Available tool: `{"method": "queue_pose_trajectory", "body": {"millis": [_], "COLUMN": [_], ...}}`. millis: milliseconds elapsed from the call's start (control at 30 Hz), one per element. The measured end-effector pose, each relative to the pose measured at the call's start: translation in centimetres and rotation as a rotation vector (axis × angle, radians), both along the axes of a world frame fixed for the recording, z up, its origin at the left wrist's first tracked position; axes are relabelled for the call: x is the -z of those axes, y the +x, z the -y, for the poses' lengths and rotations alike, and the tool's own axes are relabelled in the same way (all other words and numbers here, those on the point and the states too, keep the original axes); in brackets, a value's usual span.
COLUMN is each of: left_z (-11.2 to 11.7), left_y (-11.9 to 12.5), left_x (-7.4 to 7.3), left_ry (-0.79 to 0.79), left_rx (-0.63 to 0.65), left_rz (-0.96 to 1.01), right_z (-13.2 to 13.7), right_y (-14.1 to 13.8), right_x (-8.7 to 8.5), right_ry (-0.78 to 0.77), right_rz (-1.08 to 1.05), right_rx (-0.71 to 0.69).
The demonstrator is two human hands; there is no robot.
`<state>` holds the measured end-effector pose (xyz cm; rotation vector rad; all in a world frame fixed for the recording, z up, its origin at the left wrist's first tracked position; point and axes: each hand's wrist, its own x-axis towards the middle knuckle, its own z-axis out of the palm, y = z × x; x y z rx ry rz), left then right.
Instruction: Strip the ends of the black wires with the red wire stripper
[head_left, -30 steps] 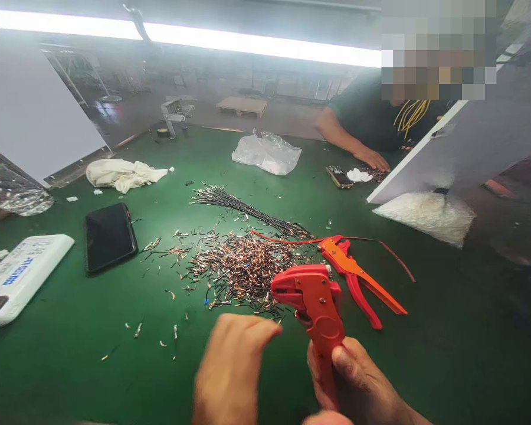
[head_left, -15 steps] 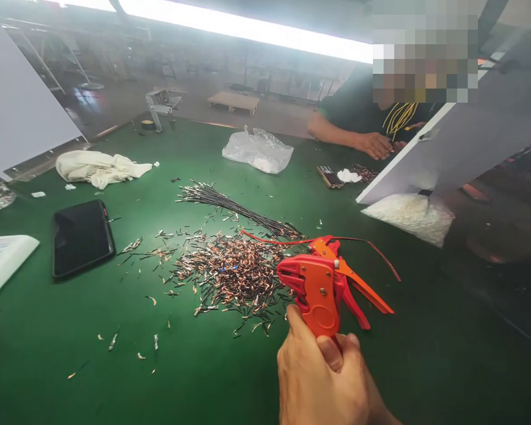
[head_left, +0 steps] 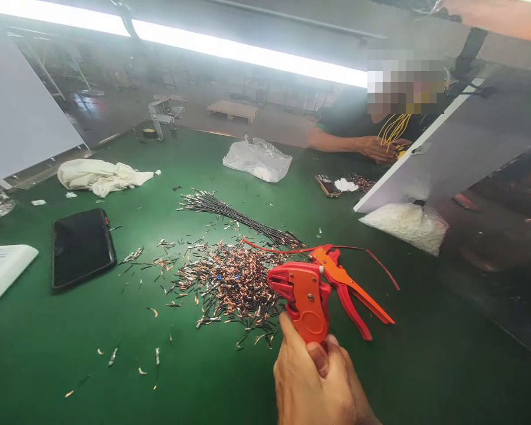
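Observation:
My right hand [head_left: 316,381] is closed around the handle of an orange and red wire stripper [head_left: 308,301], its jaws pointing left. A second wire stripper [head_left: 343,274], of the same colours, lies behind it on the green table [head_left: 194,389]. Left of the held tool spreads a heap of short black wire offcuts [head_left: 234,283] with bare copper ends. Behind the heap lies a bundle of black wires [head_left: 234,215] with stripped tips. A thin red strip [head_left: 371,258] runs behind the second tool. My left hand is out of view.
At left are a black phone [head_left: 83,249], a white cloth [head_left: 100,176] and a white object [head_left: 6,271]. A clear plastic bag [head_left: 259,159] lies at the back. A co-worker's hand [head_left: 376,149] is near yellow wires behind a white panel [head_left: 433,147]; a filled bag [head_left: 409,227] hangs there.
My right hand and the held wire stripper have moved slightly left. The whole scene sits a little lower in view. The co-worker's hands and yellow wires have shifted.

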<state>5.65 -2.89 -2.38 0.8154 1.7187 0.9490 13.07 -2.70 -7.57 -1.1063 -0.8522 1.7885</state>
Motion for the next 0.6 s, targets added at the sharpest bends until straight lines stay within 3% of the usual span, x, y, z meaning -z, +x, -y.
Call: {"method": "queue_pose_trajectory", "body": {"millis": [167,267,333,433,467,533,600], "left_z": [-0.4,-0.3,-0.4,-1.4,-2.0,-3.2,-4.3], "left_y": [-0.1,-1.1,-2.9,-7.1,-8.5,-10.5,-11.5], "left_x": [-0.4,-0.6,-1.0,-1.7,-1.8,-1.8,-1.2], "left_ry": [0.049,0.106,0.244,0.652,0.742,0.814,0.782], "left_rx": [0.122,0.216,0.232,-0.046,-0.055,0.064,0.208], "left_rz": [0.023,-0.086,-0.23,-0.706,-0.855,-1.023,-0.914], "right_z": [-0.9,-1.9,-2.6,-2.9,-2.9,-2.5,-2.0], "right_y": [0.1,0.6,1.5,3.0,3.3,3.8,3.8], "right_x": [-1.7,-3.3,-4.0,-4.5,-4.6,-4.8,-5.0], "right_ry": [-0.113,-0.112,-0.091,-0.102,-0.114,-0.151,-0.199], "right_rz": [-0.043,-0.007,0.054,0.161,0.174,0.178,0.173], "right_rx": [-0.005,-0.09,-0.163,-0.261,-0.276,-0.283,-0.287]}}
